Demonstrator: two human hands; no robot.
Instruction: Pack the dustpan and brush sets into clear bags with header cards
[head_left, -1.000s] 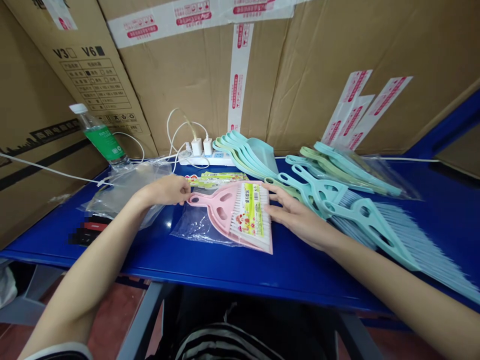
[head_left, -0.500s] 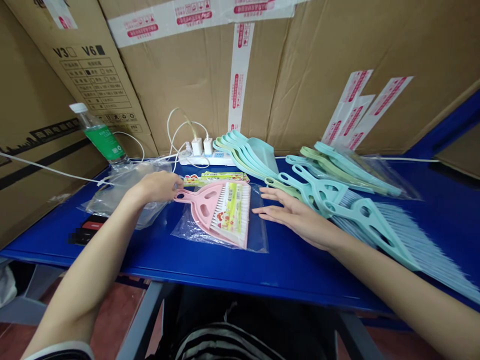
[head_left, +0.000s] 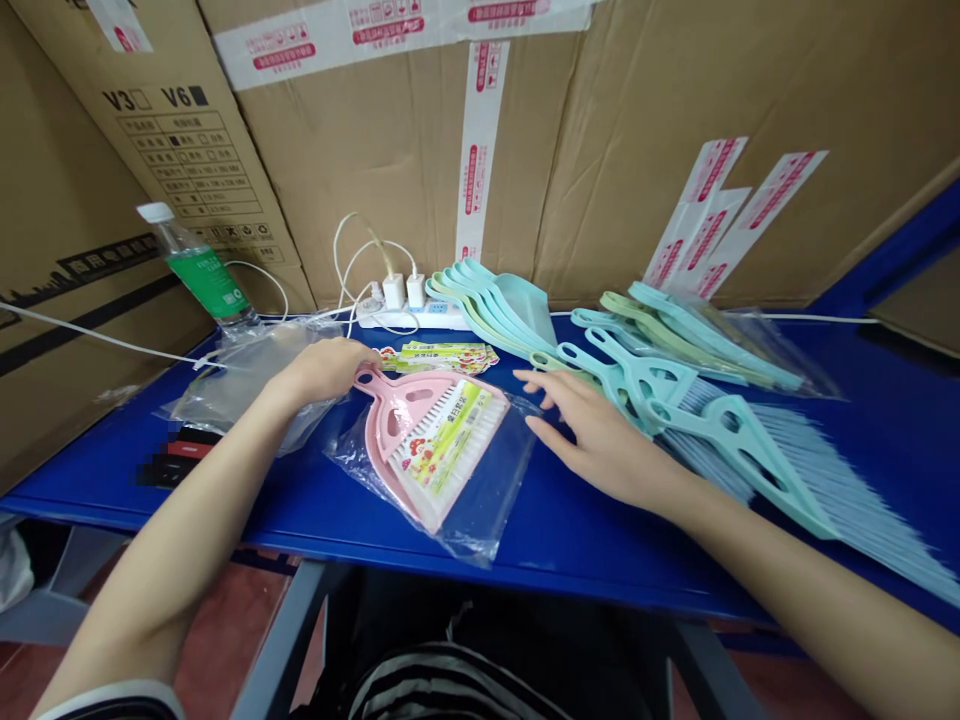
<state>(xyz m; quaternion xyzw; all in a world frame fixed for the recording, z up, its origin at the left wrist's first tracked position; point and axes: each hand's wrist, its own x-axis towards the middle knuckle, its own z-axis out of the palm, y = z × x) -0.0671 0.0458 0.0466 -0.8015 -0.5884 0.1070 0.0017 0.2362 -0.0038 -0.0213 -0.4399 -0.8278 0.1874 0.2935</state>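
A pink dustpan [head_left: 384, 425] with a white-bristled brush and a green-and-white label card [head_left: 450, 437] lies tilted on the blue table, on or in a clear plastic bag [head_left: 491, 510]. My left hand [head_left: 326, 370] has its fingers closed at the end of the pink handle; the fingertips are partly hidden. Right of the bag, my right hand [head_left: 592, 435] hovers with fingers apart and holds nothing. Beside it is a pile of mint-green brushes [head_left: 739, 440].
Mint dustpans [head_left: 517, 310] stand nested behind, near a white power strip [head_left: 442, 317] and label cards [head_left: 427, 357]. Bagged sets [head_left: 697, 335] lie back right. Plastic bags [head_left: 255, 385] and a bottle [head_left: 206, 280] are at left. Cardboard [head_left: 390, 150] walls the back.
The pink dustpan with its brush and card has turned clockwise, its wide end swinging toward the table's front edge. My left hand has shifted slightly right; the fingers of my right hand are more bent.
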